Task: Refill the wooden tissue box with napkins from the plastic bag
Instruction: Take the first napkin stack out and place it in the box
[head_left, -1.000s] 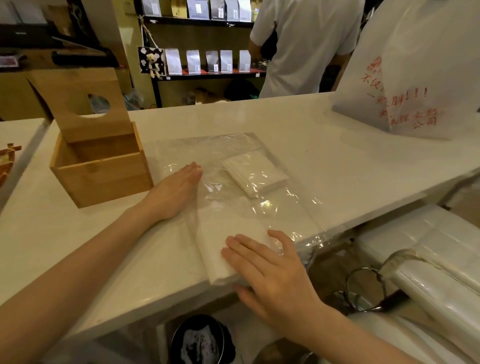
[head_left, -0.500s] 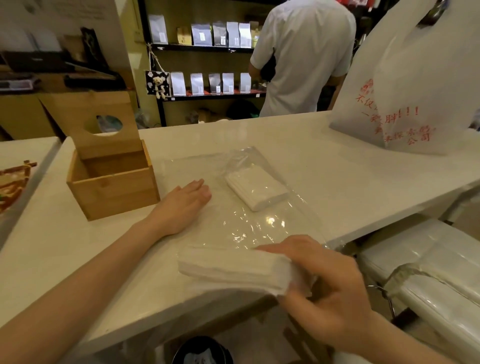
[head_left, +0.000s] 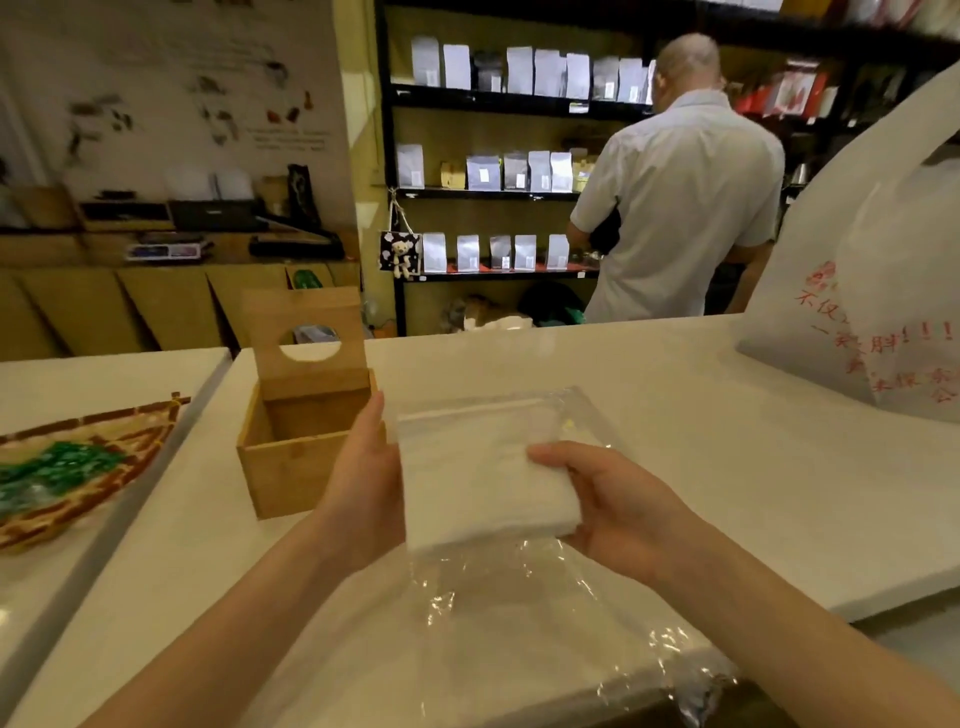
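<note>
A white stack of napkins (head_left: 470, 475) is held above the counter between both hands. My left hand (head_left: 366, 473) grips its left edge and my right hand (head_left: 613, 496) grips its right corner. The wooden tissue box (head_left: 296, 457) stands just left of the stack with its lid (head_left: 306, 332) tipped up and its inside showing empty. The clear plastic bag (head_left: 524, 613) lies flat on the white counter (head_left: 727, 467) under and in front of the stack. The stack hides any napkins lying in the bag behind it.
A large white bag with red print (head_left: 872, 317) stands at the right of the counter. A woven basket tray (head_left: 67, 473) lies on the neighbouring counter at left. A person in a light shirt (head_left: 680, 202) stands behind the counter facing shelves.
My right hand lifted the napkin stack off the counter's front edge and carried it up toward the box. My left hand left the bag and took the stack's left side.
</note>
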